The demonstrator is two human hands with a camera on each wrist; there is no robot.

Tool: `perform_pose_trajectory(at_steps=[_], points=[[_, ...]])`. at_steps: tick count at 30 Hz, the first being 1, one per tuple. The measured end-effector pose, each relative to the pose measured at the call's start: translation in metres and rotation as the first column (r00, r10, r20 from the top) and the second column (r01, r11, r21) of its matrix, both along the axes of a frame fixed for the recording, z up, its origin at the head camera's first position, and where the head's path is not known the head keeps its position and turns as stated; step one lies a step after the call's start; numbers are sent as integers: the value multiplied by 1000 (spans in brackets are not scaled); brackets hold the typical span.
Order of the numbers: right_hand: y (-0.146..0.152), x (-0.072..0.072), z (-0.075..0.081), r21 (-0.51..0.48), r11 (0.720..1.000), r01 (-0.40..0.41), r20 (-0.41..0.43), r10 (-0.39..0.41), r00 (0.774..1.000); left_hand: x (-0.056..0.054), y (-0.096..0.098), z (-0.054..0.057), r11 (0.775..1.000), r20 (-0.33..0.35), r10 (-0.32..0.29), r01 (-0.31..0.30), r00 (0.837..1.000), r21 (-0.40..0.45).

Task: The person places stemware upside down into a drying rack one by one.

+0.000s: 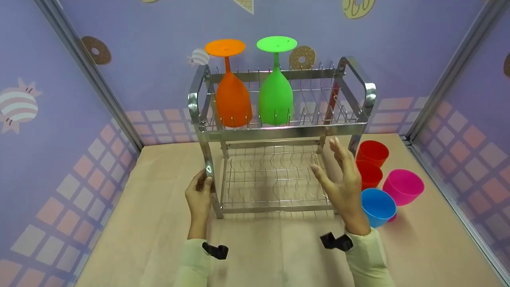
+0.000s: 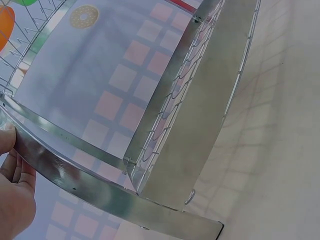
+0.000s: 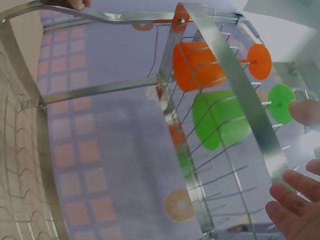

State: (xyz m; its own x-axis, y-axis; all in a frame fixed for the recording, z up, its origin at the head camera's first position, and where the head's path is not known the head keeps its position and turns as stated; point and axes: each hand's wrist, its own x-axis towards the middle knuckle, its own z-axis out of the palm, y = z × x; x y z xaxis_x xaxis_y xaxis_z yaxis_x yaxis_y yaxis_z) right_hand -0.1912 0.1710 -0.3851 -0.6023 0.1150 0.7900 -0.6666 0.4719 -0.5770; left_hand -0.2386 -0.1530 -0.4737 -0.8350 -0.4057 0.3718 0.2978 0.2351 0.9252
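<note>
A two-tier metal dish rack (image 1: 281, 132) stands on the table. My left hand (image 1: 198, 194) grips its front left leg, thumb on the near side and fingers behind, as the left wrist view also shows. An orange wine glass (image 1: 233, 97) and a green wine glass (image 1: 275, 97) stand upside down side by side in the upper tier, feet upward. My right hand (image 1: 346, 187) is in front of the rack's right side, fingers extended and thumb spread, holding nothing. In the right wrist view its fingers (image 3: 295, 192) are close to the upper front bar; contact is unclear.
Right of the rack are two red cups (image 1: 373, 151), a magenta cup (image 1: 404, 186) and a blue cup (image 1: 377, 205), partly overlapping. The rack's lower wire shelf (image 1: 275, 179) has wavy wires. Patterned walls (image 1: 71, 119) enclose the table (image 1: 279, 247) at the back and sides.
</note>
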Motion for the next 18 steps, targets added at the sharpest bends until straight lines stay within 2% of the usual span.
perform_pose_trajectory(at_steps=[4,12,15,18], points=[[11,7,-18,11,1000,20,-17,-20,1000,9,3,10,1000,2,-23,23,1000,15],[34,23,-46,2,997,83,-126,-82,989,9,2,10,999,6,-34,33,999,27],[42,27,-55,-18,991,131,-148,-132,980,9,2,10,998,6,-48,48,999,42],[52,32,-64,-46,976,213,-130,-218,967,8,2,10,998,-4,-56,56,998,42]])
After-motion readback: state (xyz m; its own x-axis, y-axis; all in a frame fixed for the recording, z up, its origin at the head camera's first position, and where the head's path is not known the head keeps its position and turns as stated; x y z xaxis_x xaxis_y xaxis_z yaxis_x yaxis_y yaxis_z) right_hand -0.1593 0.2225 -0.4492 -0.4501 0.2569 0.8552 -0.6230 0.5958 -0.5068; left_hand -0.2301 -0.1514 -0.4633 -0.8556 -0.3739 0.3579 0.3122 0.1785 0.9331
